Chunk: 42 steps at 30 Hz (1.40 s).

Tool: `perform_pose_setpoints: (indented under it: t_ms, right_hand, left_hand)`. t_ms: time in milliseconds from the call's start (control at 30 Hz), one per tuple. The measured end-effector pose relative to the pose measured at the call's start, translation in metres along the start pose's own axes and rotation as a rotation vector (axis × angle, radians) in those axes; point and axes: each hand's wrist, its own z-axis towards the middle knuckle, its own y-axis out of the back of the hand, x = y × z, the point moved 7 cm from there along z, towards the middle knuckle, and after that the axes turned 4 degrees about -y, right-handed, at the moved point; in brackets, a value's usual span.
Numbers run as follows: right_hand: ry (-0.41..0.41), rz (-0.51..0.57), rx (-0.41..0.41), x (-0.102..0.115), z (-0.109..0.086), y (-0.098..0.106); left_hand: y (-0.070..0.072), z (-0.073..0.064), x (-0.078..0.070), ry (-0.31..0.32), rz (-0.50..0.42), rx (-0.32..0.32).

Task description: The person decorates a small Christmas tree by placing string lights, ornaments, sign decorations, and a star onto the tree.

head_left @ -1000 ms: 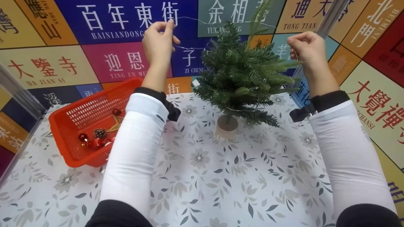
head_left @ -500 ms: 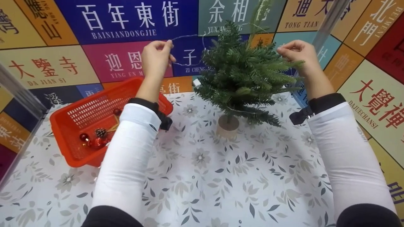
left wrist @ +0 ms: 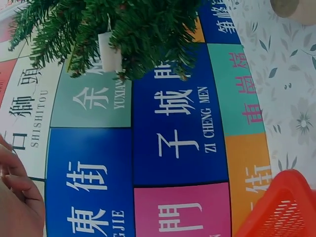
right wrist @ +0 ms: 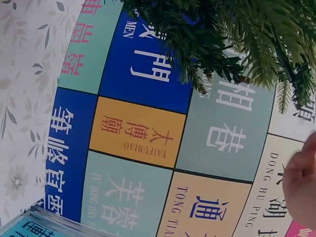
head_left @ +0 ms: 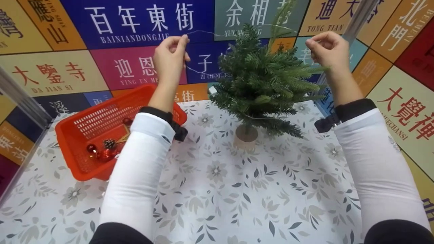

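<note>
A small green artificial Christmas tree point(head_left: 264, 74) stands upright on a round wooden base point(head_left: 245, 137). To its left, my left hand point(head_left: 170, 57) pinches a thin wire string light point(head_left: 203, 32) between thumb and finger. The wire runs behind the treetop towards my right hand point(head_left: 330, 52), which is raised at the tree's right with thumb and fingertips pinched on its faint end. A lower stretch of wire loops from the left hand to the branches. Another crosses the lowest branches. A small white block point(head_left: 212, 90), also visible in the left wrist view point(left wrist: 110, 52), hangs at the tree's left side.
An orange-red plastic basket point(head_left: 69, 152) stands at the left, holding a pinecone point(head_left: 109, 144), red baubles point(head_left: 91, 148) and a gold star, partly hidden by my left sleeve. A flower-patterned cloth point(head_left: 217, 200) covers the table. Panels with coloured lettering point(head_left: 135, 20) rise behind.
Both hands first dropped and the right came in towards the tree; since then they have risen again and the right has moved back outward. The wire has shifted along with them.
</note>
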Motion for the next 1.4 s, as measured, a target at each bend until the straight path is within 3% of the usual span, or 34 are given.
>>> perform_pose_setpoints:
  t_ms: [133,267,367,467,567,700,833,1033,1300,1400]
  right_hand:
    - [0.058,0.025,-0.046,0.009,0.002,0.009]
    - [0.011,0.024,-0.067,0.017,0.008,0.015]
    - [-0.085,-0.009,-0.066,0.021,0.012,0.018]
    - [-0.147,-0.043,-0.052,0.025,0.016,0.016]
    - [-0.159,-0.057,-0.042,0.032,0.021,0.012]
    - [-0.180,-0.044,-0.036,0.041,0.029,0.007]
    - [-0.189,-0.120,-0.023,0.046,0.035,0.000]
    - [-0.198,-0.296,-0.009,0.043,0.044,-0.011]
    - [-0.206,-0.273,-0.031,0.041,0.049,-0.015]
    - [-0.229,-0.310,-0.038,0.039,0.051,-0.013]
  left_hand:
    - [-0.001,0.000,-0.018,-0.125,-0.093,-0.011]
    - [0.000,0.004,-0.034,-0.219,-0.134,-0.020]
    - [-0.003,0.006,-0.043,-0.213,-0.155,0.004]
    - [-0.008,0.004,-0.050,-0.167,-0.187,0.046]
    - [-0.010,0.000,-0.058,-0.180,-0.171,0.063]
    - [-0.015,0.000,-0.063,-0.241,-0.148,0.053]
    - [-0.017,0.001,-0.063,-0.278,-0.150,0.027]
    - [-0.024,0.004,-0.060,-0.242,-0.103,0.023]
    - [-0.036,0.003,-0.069,-0.259,-0.056,0.041]
    - [-0.039,0.005,-0.069,-0.236,-0.034,0.051]
